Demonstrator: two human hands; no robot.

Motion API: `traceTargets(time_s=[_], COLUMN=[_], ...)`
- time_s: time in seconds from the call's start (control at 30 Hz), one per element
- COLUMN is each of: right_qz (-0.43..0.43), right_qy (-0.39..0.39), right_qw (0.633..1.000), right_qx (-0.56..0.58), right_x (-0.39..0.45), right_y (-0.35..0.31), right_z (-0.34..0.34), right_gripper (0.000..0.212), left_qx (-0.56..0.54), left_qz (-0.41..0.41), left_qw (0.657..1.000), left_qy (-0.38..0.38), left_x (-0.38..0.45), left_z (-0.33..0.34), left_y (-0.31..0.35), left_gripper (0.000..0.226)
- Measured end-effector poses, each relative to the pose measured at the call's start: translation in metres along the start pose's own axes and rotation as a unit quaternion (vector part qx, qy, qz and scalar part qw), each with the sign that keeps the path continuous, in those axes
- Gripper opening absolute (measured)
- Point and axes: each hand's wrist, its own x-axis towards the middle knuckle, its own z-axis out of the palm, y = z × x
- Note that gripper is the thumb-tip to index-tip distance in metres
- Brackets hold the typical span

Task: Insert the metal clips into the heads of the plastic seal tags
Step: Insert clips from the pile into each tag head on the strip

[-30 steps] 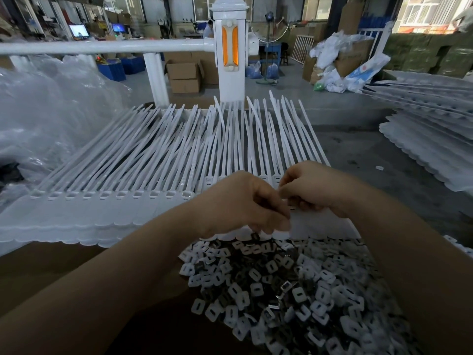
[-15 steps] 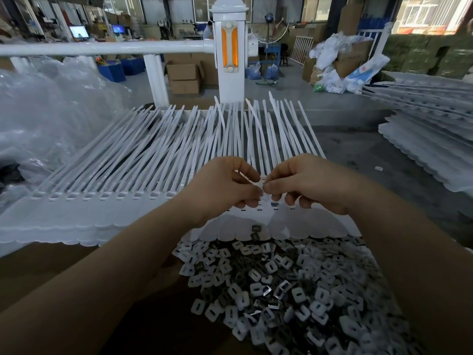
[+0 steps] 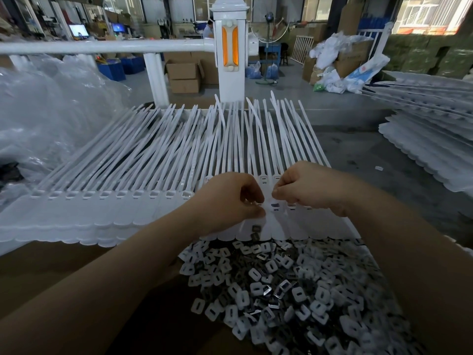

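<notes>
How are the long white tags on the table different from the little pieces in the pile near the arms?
The seal tags are long thin strips; the pile pieces are small, squarish, each with a slot.
The seal tags lie side by side in a neat row; the pile pieces are jumbled in a heap.
The seal tags are all white; the pile pieces mix white with shiny dark metal.
Both sit in front of the person's hands.

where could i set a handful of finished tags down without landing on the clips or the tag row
The brown cardboard surface at the near left is bare, bordered by the white seal tags behind and the clip pile to its right. The grey floor between the tags and the right-hand tag stack is also open. Crowded: around the left hand and right hand.
</notes>
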Motion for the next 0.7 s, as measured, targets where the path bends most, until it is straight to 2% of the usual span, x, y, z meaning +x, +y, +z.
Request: traceTargets(time_s=[0.2,0.7], right_qz=[0.022,0.025], right_qy=[-0.004,-0.008], right_qw=[0.999,0.997], right_qx=[-0.028,-0.069], right_x=[0.0017,0.0020], right_y=[-0.0015,-0.0035], right_z=[0.0014,0.0024], right_gripper=[0.021,0.009], left_qx=[0.044,0.082], left_qz=[0.023,0.066], left_qw=[0.999,0.994], left_qy=[-0.002,-0.007], left_x=[0.0019,0.0072], left_z=[0.0005,0.0022], left_y=[-0.0007,-0.0062], left_gripper=[0.019,0.018])
